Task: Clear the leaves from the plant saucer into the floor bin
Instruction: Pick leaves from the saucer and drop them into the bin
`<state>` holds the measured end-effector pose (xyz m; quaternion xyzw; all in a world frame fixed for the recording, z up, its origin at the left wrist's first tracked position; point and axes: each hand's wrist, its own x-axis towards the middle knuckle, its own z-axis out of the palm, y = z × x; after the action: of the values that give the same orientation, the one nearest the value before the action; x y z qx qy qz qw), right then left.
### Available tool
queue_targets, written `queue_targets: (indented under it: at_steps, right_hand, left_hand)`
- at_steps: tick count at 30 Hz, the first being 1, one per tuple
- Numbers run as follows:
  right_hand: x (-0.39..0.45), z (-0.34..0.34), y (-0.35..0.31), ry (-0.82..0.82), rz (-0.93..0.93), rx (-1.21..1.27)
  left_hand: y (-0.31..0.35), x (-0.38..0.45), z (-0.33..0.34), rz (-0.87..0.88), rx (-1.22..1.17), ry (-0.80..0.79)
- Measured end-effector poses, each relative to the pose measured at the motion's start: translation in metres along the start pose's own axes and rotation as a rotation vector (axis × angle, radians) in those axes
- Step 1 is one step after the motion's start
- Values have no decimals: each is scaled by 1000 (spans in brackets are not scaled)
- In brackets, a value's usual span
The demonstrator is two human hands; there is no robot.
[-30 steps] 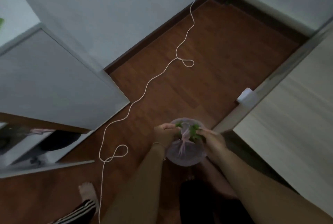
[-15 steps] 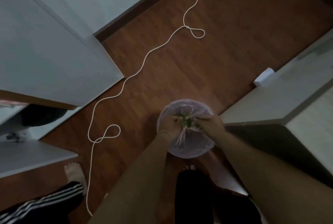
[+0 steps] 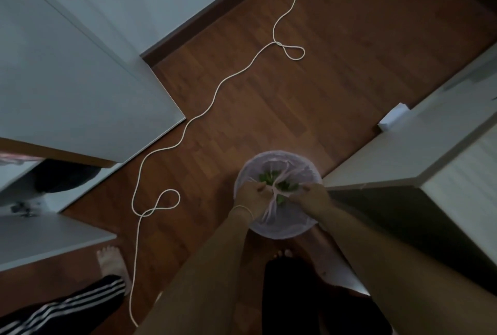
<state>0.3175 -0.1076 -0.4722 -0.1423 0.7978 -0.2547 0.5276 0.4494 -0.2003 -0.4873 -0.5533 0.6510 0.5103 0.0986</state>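
A round floor bin point(image 3: 279, 155) lined with a pale lilac plastic bag stands on the wood floor just in front of my feet. Green leaves point(image 3: 285, 186) lie bunched in its mouth, between my two hands. My left hand point(image 3: 251, 196) pinches the liner at the left of the leaves. My right hand point(image 3: 314, 197) pinches it at the right. Thin strands of the bag run together between the hands. No plant saucer is in view.
A white cable point(image 3: 215, 92) snakes across the floor with loops left of the bin. A white cabinet door point(image 3: 80, 87) stands open at left, a pale desk point(image 3: 419, 151) at right with a small white box point(image 3: 394, 119) beside it. Another person's bare foot point(image 3: 111, 263) is at lower left.
The view has tilted down onto the bin. Both hands have sunk from above the bin into its mouth and drawn closer together, with the leaves now lower inside the liner.
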Motion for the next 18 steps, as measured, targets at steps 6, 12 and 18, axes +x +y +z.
queue_targets:
  at_steps: [6, 12, 18]
  right_hand:
    - [-20, -7, -20, 34, -33, -37]
    - [-75, -37, -92, 102, -111, 142]
    - [-154, -106, -181, 205, -289, 314]
  left_hand:
    - [14, -29, -26, -23, -122, 49]
    - [86, -77, -80, 98, -231, 194]
    - [188, -145, -140, 229, -341, 226]
